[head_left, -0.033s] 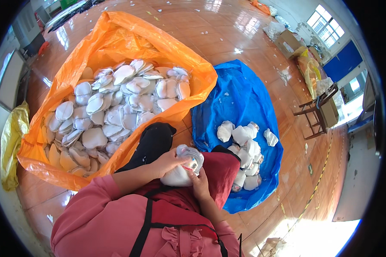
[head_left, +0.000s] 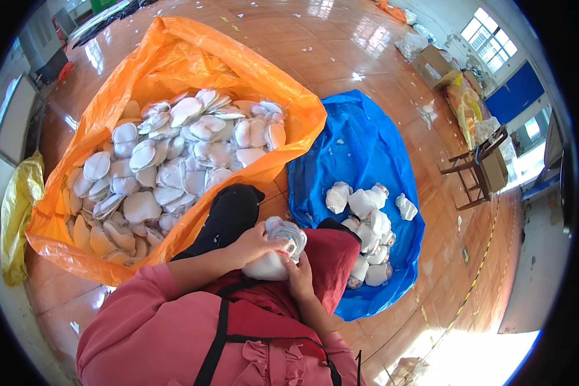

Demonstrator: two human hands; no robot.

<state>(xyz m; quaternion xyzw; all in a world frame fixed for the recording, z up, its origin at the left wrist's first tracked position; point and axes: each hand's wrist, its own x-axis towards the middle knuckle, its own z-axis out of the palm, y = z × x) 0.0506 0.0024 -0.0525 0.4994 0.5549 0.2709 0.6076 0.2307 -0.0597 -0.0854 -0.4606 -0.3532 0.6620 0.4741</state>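
Above my lap, both hands hold a small stuffed toy [head_left: 270,265] with a white rounded body and a grey head showing an eye and a red mark. My left hand [head_left: 256,246] grips it from the left near the head. On the lower right, the fingers of my right hand [head_left: 297,273] press against it by the red mark. Left of my knees lies an orange sack [head_left: 174,48], opened wide and heaped with flat white padded pieces [head_left: 193,138]. To the right, a blue sack [head_left: 341,141] is spread out with several white stuffed toys [head_left: 370,231] on it.
A yellow bag [head_left: 20,215] slumps against the left wall. Further right stand a wooden chair [head_left: 476,168] and a cardboard box [head_left: 433,65], beside another yellowish bag [head_left: 466,109]. White scraps dot the tiled floor [head_left: 360,58].
The toy's head has turned slightly between my fingers, so its face shows at another angle. Both hands stay in nearly the same place.
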